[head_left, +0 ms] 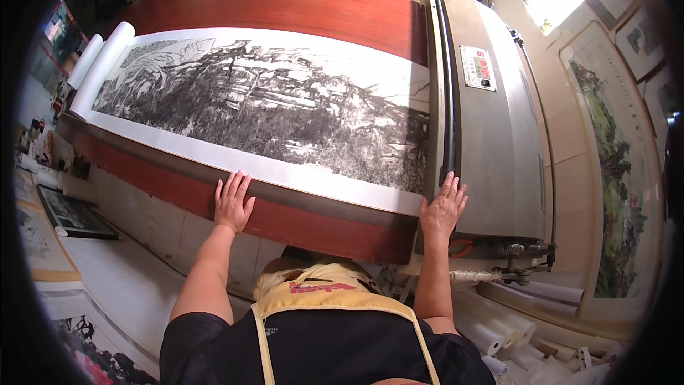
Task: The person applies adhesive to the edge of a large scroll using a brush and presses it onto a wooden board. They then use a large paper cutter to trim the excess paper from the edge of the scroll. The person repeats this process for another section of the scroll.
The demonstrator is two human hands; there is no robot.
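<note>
Under my left hand (233, 203), spread flat, lies the table (285, 221) edge, just below the scroll (271, 107). Beside it, my right hand (442, 207), fingers spread, presses the scroll's corner against the press (491, 142).

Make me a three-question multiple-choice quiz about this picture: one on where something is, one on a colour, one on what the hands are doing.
1. Where does the right hand rest?
A. on the rolled end of the painting
B. at the near corner of the grey machine
C. on the floor

2. What colour is the table top?
A. reddish brown
B. blue
C. white

3. How is the left hand?
A. clenched round a brush
B. flat, fingers spread
C. holding a cup

Answers: 1 B, it lies where the ink painting meets the machine; 2 A, bare wood shows behind the painting; 3 B, palm down at the table's edge.
</note>
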